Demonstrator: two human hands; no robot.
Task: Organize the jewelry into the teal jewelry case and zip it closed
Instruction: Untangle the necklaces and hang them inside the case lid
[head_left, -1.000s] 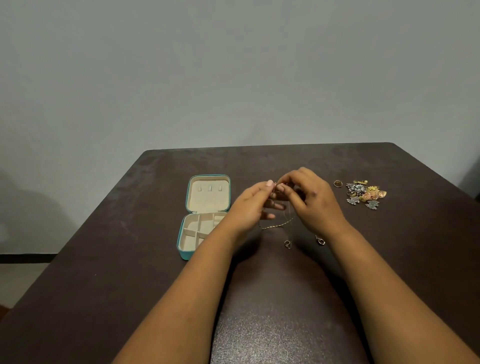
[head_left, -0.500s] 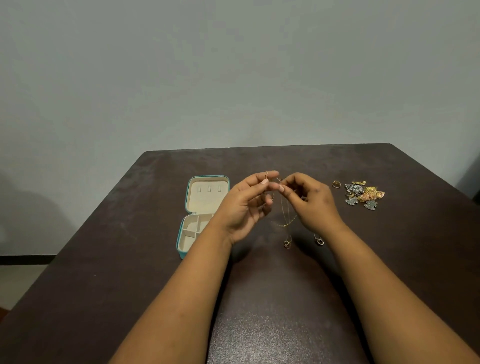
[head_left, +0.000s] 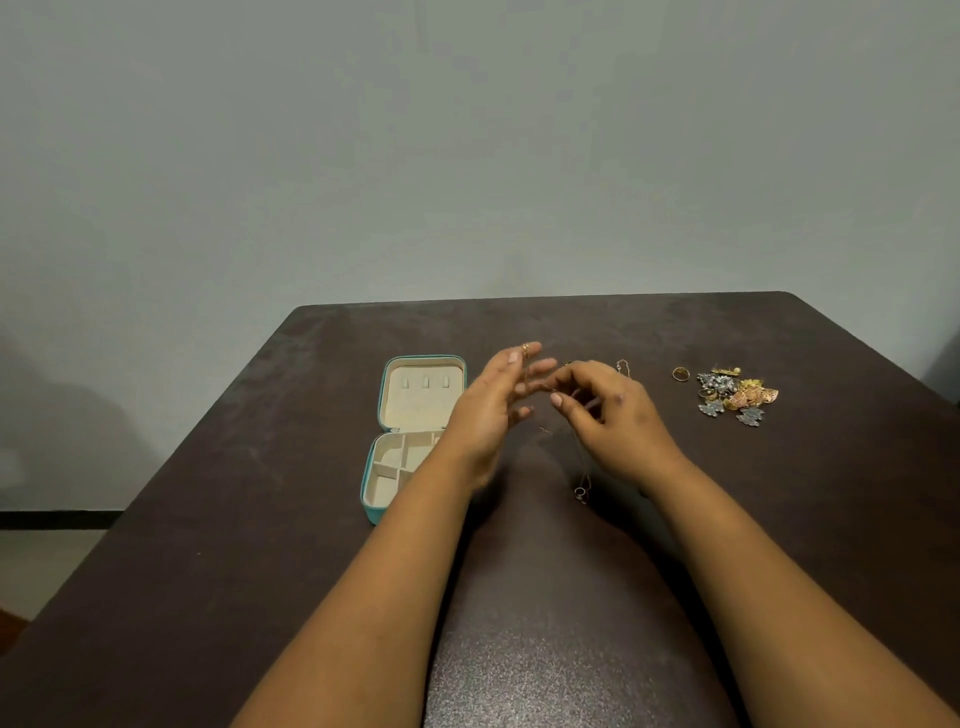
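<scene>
Over the middle of the dark table, both hands were raised close together. Left hand: fingers spread and fairly straight, a small gold piece at the index fingertip; whether it was pinched could not be told. Right hand: fingers curled, thumb and forefinger pinching a thin gold chain, which hung toward 6 o'clock, its small pendant at the table surface. Teal jewelry case lay open at 9 o'clock of the hands, lid back, cream compartments showing. Gold ring and a heap of mixed jewelry sat at 3 o'clock, well apart from the case.
</scene>
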